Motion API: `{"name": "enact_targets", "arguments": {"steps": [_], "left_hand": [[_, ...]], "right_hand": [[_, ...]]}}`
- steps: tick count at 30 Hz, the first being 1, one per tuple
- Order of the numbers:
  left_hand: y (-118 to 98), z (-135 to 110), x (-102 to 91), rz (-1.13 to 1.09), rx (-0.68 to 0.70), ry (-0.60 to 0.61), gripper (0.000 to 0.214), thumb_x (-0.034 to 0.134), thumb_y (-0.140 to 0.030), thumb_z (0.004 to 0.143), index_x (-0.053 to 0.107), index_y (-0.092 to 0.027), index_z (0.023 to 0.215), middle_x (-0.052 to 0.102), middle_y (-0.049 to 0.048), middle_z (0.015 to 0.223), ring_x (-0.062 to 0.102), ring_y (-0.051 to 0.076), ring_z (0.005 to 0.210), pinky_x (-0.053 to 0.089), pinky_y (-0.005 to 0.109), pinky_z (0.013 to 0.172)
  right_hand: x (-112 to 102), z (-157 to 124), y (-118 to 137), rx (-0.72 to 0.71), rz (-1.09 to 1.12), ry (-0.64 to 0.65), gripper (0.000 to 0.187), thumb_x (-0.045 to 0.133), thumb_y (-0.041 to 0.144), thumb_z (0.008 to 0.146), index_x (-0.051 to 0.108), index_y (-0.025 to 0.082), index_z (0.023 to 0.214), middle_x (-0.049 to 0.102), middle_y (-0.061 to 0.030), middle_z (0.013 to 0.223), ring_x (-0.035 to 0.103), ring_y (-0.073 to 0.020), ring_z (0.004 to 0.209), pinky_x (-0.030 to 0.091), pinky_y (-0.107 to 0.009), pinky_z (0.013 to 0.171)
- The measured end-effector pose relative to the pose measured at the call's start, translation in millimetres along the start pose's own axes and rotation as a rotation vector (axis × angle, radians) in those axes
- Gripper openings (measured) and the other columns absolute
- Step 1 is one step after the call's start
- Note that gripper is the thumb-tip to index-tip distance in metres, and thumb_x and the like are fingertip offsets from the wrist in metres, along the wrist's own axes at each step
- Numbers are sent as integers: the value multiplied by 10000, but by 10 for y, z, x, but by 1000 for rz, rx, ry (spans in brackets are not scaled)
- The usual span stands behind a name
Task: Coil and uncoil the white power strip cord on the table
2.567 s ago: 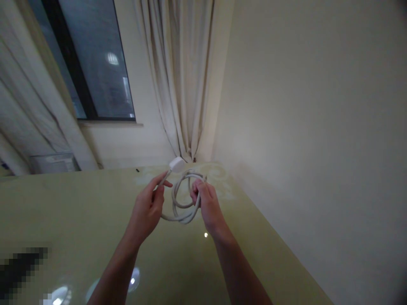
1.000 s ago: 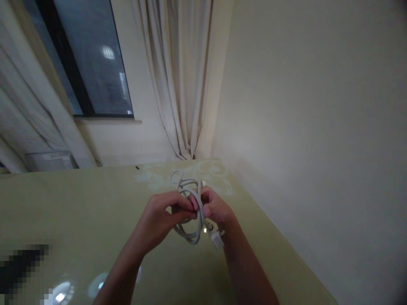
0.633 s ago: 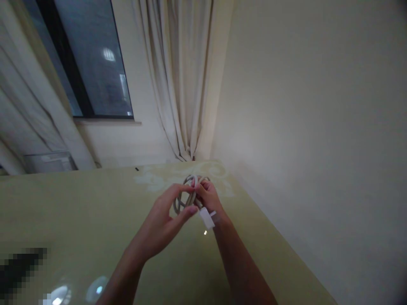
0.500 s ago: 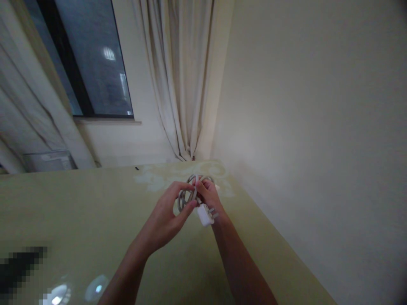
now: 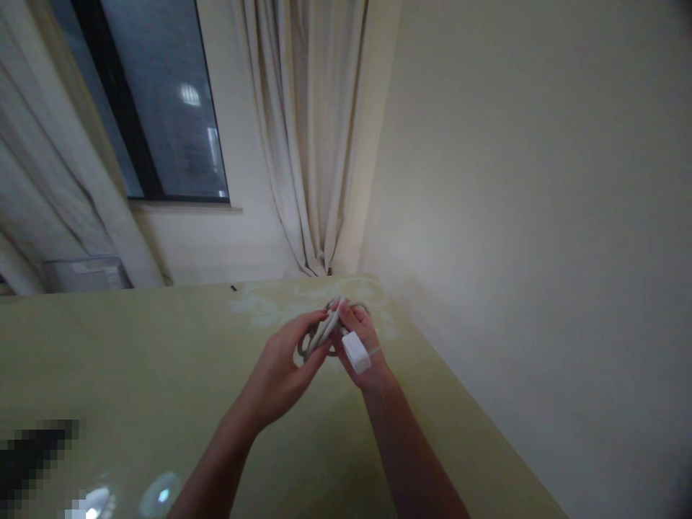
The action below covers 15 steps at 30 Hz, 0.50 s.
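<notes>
The coiled cable [image 5: 323,333] is held over the table [image 5: 162,375], on the near side of the curtain [image 5: 313,137] and roughly in line with its gathered foot. The right hand [image 5: 367,333] pinches the loops between thumb and fingers; the left hand [image 5: 286,367] curves half-closed about their other side, thumb and finger apart with cable between. Compared with half a second ago, the white plug [image 5: 356,352] sits slightly higher, turned, with its prongs showing less. The bundled strands run long from near-left to far-right, toward the curtain; the plug's body slants the other way, its outer end nearward.
</notes>
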<state>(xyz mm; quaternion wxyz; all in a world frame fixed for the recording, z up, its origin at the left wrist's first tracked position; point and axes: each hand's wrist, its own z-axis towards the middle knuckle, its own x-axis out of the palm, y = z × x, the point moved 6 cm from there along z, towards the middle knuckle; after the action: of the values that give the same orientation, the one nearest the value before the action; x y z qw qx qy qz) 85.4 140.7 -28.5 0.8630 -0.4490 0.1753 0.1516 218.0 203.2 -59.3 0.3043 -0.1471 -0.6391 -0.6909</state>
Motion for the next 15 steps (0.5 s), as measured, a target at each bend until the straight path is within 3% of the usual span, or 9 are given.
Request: {"name": "enact_targets", "arguments": {"steps": [3,6,11,15], "left_hand": [[26,18,3,-31,-34,-92,340,573,-443,1055,755,-236,1255,783,99,1242,726,259,1134,547,385,1018],[96,23,-36,-147,-112,-199,403,521,-512,1072,776,-211,1153,794,93,1148,728,239,1032,558,346,915],[290,1,-78,-429,-274,-340,463,563,-599,1024,752,-180,1090,790,85,1035,726,227,911,568,310,743],[412,-36,-87,-588,-366,-447,406,684,-563,935,744,-179,1051,791,72,1017,728,223,902,560,291,705]], "right_hand": [[23,11,-46,48,19,3,535,934,634,667,764,180,894,539,56,594,396,-84,475,313,-232,445],[92,-28,-63,81,46,1,461,947,523,685,786,181,948,587,47,635,446,-87,493,370,-226,462],[262,-126,-88,106,27,117,342,895,343,738,776,188,1018,756,-40,941,680,-155,801,545,-259,727],[329,-198,-122,54,-129,228,417,881,274,760,741,222,1149,752,-28,1054,708,-178,978,547,-302,928]]}}
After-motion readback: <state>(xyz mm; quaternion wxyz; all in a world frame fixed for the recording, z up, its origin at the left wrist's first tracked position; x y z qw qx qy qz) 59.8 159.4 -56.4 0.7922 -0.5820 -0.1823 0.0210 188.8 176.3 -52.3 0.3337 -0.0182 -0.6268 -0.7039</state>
